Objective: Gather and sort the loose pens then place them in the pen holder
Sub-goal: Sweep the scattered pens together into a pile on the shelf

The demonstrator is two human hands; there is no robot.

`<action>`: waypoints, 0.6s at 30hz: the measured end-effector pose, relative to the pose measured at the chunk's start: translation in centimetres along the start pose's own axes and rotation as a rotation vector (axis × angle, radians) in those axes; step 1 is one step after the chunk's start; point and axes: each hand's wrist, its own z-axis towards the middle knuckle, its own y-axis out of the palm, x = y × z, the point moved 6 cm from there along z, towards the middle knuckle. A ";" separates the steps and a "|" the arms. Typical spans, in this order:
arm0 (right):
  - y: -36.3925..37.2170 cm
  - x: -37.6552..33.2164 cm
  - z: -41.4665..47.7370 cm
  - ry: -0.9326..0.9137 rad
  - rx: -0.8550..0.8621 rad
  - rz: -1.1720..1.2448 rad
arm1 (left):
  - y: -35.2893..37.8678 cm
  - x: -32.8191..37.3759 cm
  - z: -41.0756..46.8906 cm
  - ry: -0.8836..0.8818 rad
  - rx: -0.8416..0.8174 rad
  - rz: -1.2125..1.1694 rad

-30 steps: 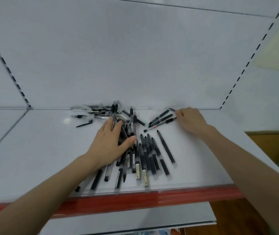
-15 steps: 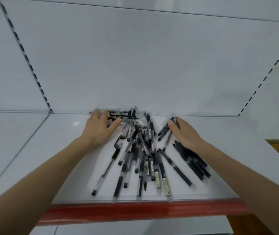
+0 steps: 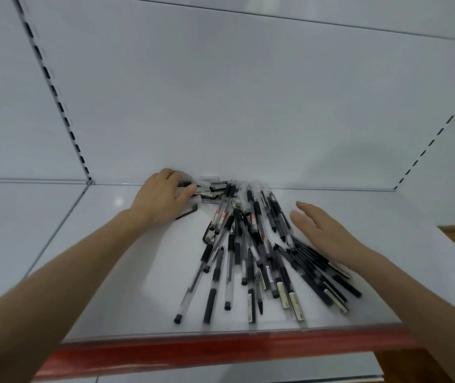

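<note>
Pen pile (image 3: 248,258), barrels near-to-far: my left grip (image 3: 163,194) clutches pens (image 3: 212,187) at its far-left; right grip (image 3: 320,230), released, flanks its right.

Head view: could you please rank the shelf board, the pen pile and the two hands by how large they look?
1. Shelf board
2. Pen pile
3. Left hand and right hand: these look about alike, so I have not ranked them against each other.

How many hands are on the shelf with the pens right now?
2. The left hand is on the pens at the back left of the heap; the right hand, fingers straight, lies along the heap's right side.
</note>
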 end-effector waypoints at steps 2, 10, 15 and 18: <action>0.0 1.1 -1.3 0.016 -0.008 -0.033 | 0.8 -0.3 0.3 0.015 -0.077 0.021; 1.3 0.9 -2.4 0.017 0.041 -0.074 | 1.4 0.1 1.3 -0.050 -0.173 0.213; 2.1 -0.4 -2.2 0.053 0.077 0.035 | 1.1 2.0 -0.6 0.033 -0.113 0.123; 3.0 -2.0 -2.4 0.033 0.077 0.090 | 1.1 3.9 -2.9 0.138 -0.086 0.061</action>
